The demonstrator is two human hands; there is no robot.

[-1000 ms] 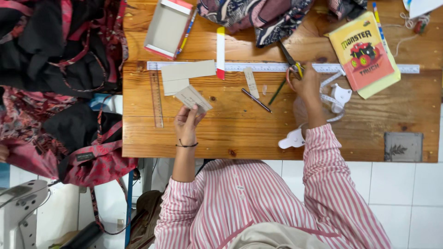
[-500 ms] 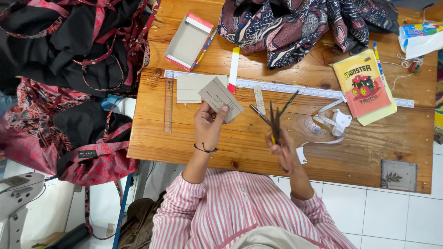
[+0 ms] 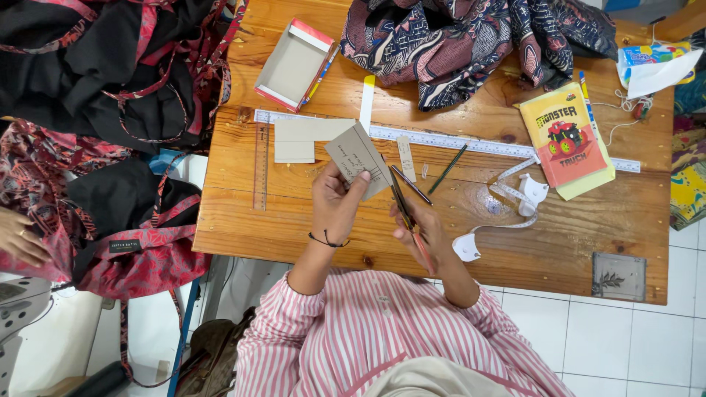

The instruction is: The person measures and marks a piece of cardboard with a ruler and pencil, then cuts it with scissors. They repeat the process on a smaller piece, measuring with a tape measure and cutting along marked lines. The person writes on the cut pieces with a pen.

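Since the earlier frame the scissors (image 3: 409,213) have been brought right up to the grey card (image 3: 358,166), their blades opened at its right edge. Bare wood is left near the front edge of the table (image 3: 243,220). The open box (image 3: 294,65) at the far left is seen empty. The card is pinched by the left hand (image 3: 334,202); the scissors are gripped by the right hand (image 3: 429,234).

R hand (image 3: 426,234) left the table's far side w/ scissors (image 3: 406,213), came back to the near edge & met the card piece (image 3: 358,158); L hand (image 3: 334,202) raised that card off the table
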